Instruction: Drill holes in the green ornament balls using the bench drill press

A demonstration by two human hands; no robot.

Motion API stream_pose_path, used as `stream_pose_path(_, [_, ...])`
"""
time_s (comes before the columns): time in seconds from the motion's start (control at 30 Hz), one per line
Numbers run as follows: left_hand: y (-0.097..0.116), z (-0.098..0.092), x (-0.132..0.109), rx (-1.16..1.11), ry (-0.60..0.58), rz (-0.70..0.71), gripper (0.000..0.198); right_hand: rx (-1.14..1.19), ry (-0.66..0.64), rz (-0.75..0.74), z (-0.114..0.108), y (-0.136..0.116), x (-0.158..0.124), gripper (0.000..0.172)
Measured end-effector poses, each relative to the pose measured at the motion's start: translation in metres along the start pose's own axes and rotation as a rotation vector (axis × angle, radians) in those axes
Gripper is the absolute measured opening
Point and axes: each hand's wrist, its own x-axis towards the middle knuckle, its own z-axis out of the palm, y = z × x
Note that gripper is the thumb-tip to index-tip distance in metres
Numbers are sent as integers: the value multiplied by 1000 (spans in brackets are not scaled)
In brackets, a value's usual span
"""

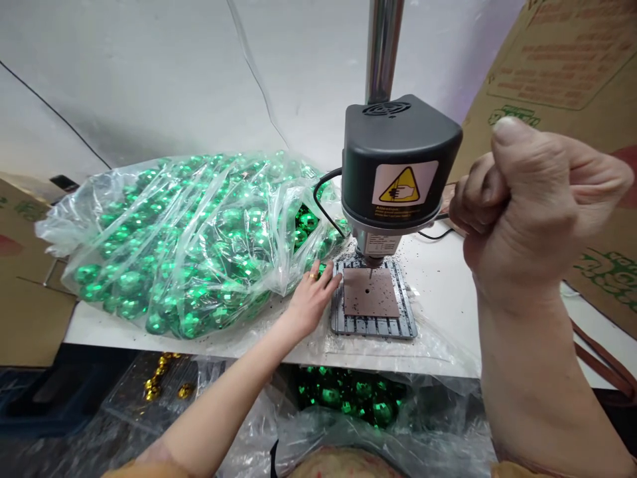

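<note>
A small bench drill (398,166) with a dark grey head stands on a white table (442,299). Its bit hangs over a brown plate with a hole (371,292) on the slotted metal base (373,325). My left hand (313,299) reaches to the left edge of that base, at the mouth of a clear plastic bag of green faceted balls (184,245); its fingers lie close together and I cannot see anything in them. My right hand (527,206) is raised beside the drill head, closed in a fist round a thin handle that is mostly hidden.
Cardboard boxes stand at the right (567,73) and at the left (24,292). Below the table edge lie another bag of green balls (358,398) and a few gold ones (159,385). A black cable (323,199) loops beside the drill. Dark shavings dot the table.
</note>
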Motion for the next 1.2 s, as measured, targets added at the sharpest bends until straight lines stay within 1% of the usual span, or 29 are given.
stream_pose_path(0.03, [-8, -1, 10, 46, -85, 3, 70, 6, 4, -6, 0, 0, 0, 44])
stream_pose_path(0.07, [-14, -3, 19, 62, -147, 4, 69, 8, 4, -11, 0, 0, -1, 44])
stream_pose_path(0.1, [-19, -4, 25, 48, -177, -9, 64, 4, -1, -10, 1, -1, -1, 44])
stream_pose_path(0.13, [-22, -5, 29, -2, -171, -41, 57, -4, -5, -7, 1, -1, -2, 44])
stream_pose_path(0.17, [-24, -6, 32, -91, -127, -93, 50, -16, -6, -9, 1, -1, -2, 44])
stream_pose_path(0.23, [-21, -6, 34, -396, 39, -251, 38, -39, -12, -8, 2, -2, -3, 45])
stream_pose_path(0.3, [-11, -3, 33, -829, 202, -411, 39, -47, -12, -5, 3, -2, -3, 46])
stream_pose_path(0.33, [-5, 0, 33, -1049, 250, -462, 43, -43, -9, -7, 3, -1, -3, 46])
stream_pose_path(0.4, [9, 9, 34, -1398, 274, -492, 50, -21, 5, -28, 3, 0, -3, 46])
stream_pose_path(0.43, [16, 14, 34, -1506, 271, -487, 53, -7, 11, -43, 3, 0, -2, 46])
stream_pose_path(0.47, [21, 18, 35, -1566, 270, -483, 55, 5, 14, -54, 3, 1, -2, 46])
stream_pose_path(0.57, [32, 28, 37, -1588, 300, -486, 55, 21, 11, -75, 3, 4, -1, 46])
stream_pose_path(0.7, [37, 32, 40, -1534, 338, -463, 53, 28, 16, -107, 3, 7, 1, 45])
stream_pose_path(0.83, [41, 35, 42, -1515, 315, -424, 52, 29, 0, -99, 3, 5, 0, 46])
stream_pose_path(0.97, [41, 41, 42, -1499, 301, -396, 54, 45, -8, -87, 4, 4, -1, 47])
stream_pose_path(1.07, [39, 44, 41, -1452, 299, -395, 57, 81, -8, -116, 4, 6, -1, 46])
stream_pose_path(1.2, [37, 45, 38, -1369, 253, -386, 59, 72, 3, -123, 4, 7, 0, 45])
